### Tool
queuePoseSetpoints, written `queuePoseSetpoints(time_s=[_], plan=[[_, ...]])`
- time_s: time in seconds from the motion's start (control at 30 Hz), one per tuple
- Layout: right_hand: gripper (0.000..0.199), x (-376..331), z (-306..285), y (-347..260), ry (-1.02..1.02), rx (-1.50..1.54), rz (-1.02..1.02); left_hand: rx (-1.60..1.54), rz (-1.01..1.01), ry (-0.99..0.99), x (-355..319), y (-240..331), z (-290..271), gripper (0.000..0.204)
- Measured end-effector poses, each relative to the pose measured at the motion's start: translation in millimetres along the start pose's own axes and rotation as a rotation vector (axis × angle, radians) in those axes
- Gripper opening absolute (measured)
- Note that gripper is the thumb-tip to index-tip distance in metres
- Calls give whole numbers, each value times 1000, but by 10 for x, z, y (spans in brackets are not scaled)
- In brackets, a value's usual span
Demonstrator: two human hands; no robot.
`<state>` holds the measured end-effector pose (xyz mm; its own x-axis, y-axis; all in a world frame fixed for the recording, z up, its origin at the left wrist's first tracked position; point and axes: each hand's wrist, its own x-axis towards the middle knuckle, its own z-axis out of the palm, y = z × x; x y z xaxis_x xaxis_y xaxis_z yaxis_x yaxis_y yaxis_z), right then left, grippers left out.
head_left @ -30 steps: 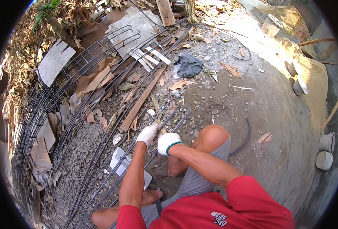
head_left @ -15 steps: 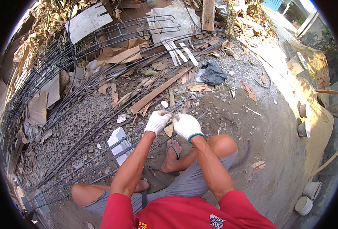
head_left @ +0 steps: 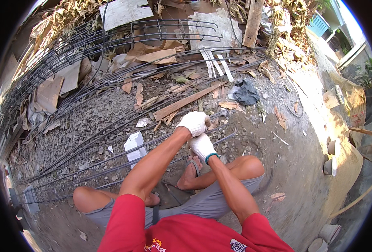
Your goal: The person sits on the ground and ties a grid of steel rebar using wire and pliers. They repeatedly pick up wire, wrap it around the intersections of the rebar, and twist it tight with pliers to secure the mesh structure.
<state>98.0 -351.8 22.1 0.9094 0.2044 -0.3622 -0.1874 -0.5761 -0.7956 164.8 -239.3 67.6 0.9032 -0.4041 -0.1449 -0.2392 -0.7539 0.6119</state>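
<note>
Person squatting on gravel, both hands in white gloves working at the rebar cage (head_left: 110,168) lying across the ground in front of them. Left hand (head_left: 193,123) fisted over the cage's upper bar near its right end, closed tight; what's inside the fist is hidden. Right hand (head_left: 201,146) directly below the left, touching it, fingers curled in; can't tell what it grips. Wooden plank (head_left: 186,101) lies just beyond the cage. Dark rag (head_left: 245,91) further behind, near the plank's far end.
</note>
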Motion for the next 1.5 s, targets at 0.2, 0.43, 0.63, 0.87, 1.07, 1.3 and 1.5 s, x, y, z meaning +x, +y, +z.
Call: queuePoseSetpoints(time_s=[0.2,0.43,0.63,0.87,1.07,1.3,1.5], plan=[[17,85,99,-86,28,402,63,-26,-28,99,-30,-11,1,32],[23,5,-14,-382,-38,610,175,-989,-242,307,-603,-718,264,46],[25,144,-69,-171,29,583,132,-280,-149,287,-637,-596,440,34],[37,128,-74,-345,123,499,6,-117,-223,624,-573,-547,242,18],[45,193,60,-393,99,-755,-510,318,230,641,-481,255,-372,14],[37,983,-766,571,-137,-1032,-808,-256,169,531,-450,596,-256,22],[33,481,-1005,-310,-323,-851,-295,-205,-291,412,-608,-115,648,31]])
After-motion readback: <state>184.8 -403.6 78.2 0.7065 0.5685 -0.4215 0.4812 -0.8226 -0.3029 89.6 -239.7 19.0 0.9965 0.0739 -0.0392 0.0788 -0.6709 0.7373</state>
